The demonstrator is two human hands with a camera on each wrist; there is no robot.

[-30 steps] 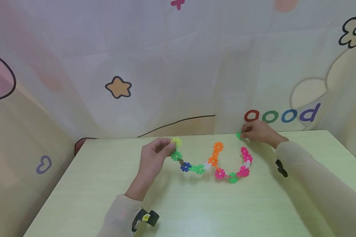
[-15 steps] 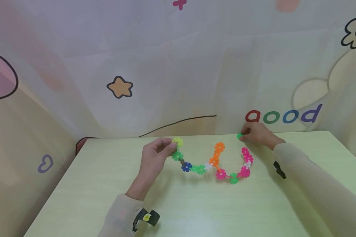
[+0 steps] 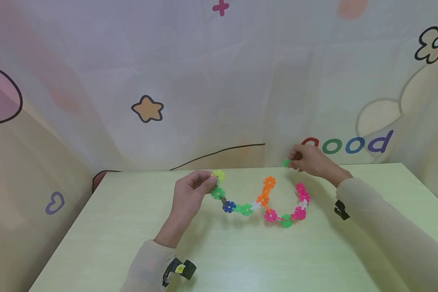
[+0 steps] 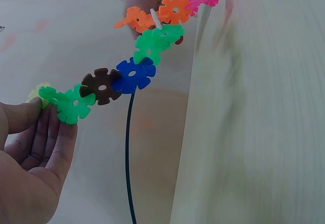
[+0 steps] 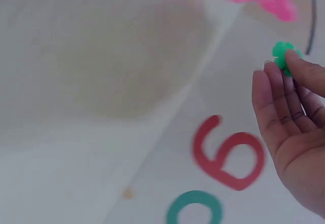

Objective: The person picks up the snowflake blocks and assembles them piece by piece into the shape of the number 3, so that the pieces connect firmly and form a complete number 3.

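A chain of notched plastic snowflake discs [image 3: 246, 209] hangs in a curve from my left hand [image 3: 190, 192]. Its yellow end disc [image 3: 219, 175] is pinched between the left thumb and fingers. Green, brown and blue discs [image 4: 134, 75] follow, then an orange branch [image 3: 266, 190] sticks up. The pink discs [image 3: 300, 213] form the right-hand curve, with green and white ones among them. Apart from the chain, at the back, my right hand [image 3: 312, 161] pinches a loose green disc [image 3: 286, 163], seen also as a green disc [image 5: 286, 56] in the right wrist view.
A pale table [image 3: 233, 259] lies beneath both hands. Its back edge meets a printed cloth backdrop [image 3: 204, 101] with a star and coloured letters. Each wrist wears a dark strap, such as the left strap [image 3: 179, 269].
My right hand has lifted a little and shifted left with the green disc, up off the table's back edge. The left hand and the chain stay almost where they were.
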